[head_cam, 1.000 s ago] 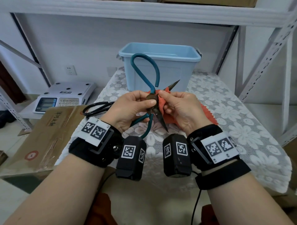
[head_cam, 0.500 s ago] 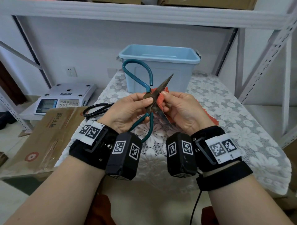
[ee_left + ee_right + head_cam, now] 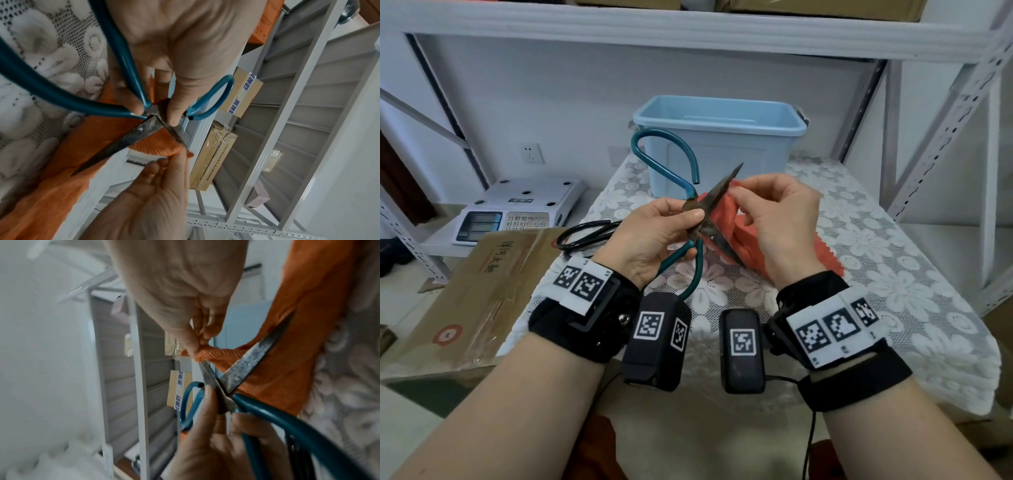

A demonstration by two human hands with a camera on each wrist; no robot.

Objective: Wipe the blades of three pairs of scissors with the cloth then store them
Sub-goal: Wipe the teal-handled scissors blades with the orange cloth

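1. The scissors are looking like stiff, fairly heavy metal, I'd judge; the blades are bare and pointed, so the safe hold is at the pivot or on the teal handles, which is where the left hand is pinching them, thumb and fingers clamped around the crossing.
2. The cloth is looking soft and limp; it is draping down behind the blades, and the right hand is pinching a fold of it against the upper blade near its tip.
3. The scissors are being held in the air above the table, just in front of the bin, with the blades spread apart.
4. The blades are looking dull, dark and blotchy; the handles are big open loops of teal tubing.
5. A black pair is lying on the table by the left wrist; I am not seeing a third pair.
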